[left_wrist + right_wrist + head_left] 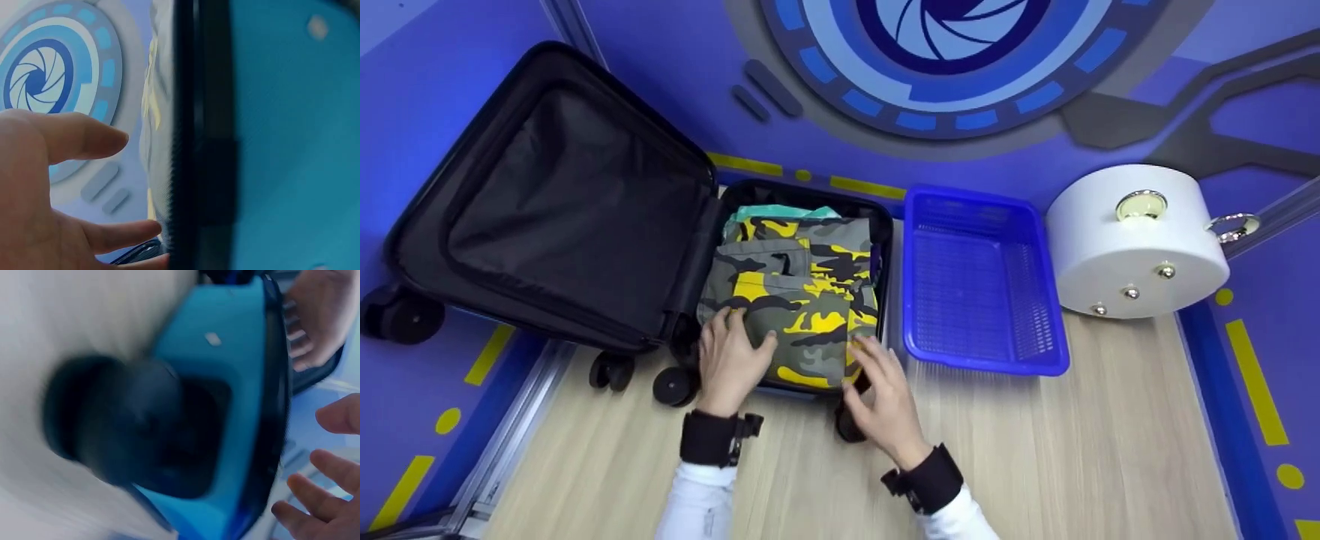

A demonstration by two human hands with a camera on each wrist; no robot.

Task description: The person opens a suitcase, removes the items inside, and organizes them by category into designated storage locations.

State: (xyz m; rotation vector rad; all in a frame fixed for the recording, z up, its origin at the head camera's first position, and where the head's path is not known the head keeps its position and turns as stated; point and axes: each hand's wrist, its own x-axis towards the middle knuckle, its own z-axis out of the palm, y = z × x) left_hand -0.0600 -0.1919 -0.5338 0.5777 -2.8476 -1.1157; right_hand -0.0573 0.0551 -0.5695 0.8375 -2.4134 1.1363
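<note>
- The left hand (731, 364) reaches forward, back upward, its fingers over the near left part of the folded camouflage clothing (810, 319); the thumb angles away to the right.
- The right hand (887, 405) slants forward and leftward at the clothing's near right corner, thumb apart from the fingers.
- Both hands are loose, digits extended or slightly bent, grasping nothing; whether the fingertips touch the fabric cannot be told.
- The clothing lies in the right half of the opened suitcase (585, 217), between the two hands and beyond them.
- Black straps (709, 437) circle both wrists, above white sleeves (699, 499); both forearms come from the near side.
</note>
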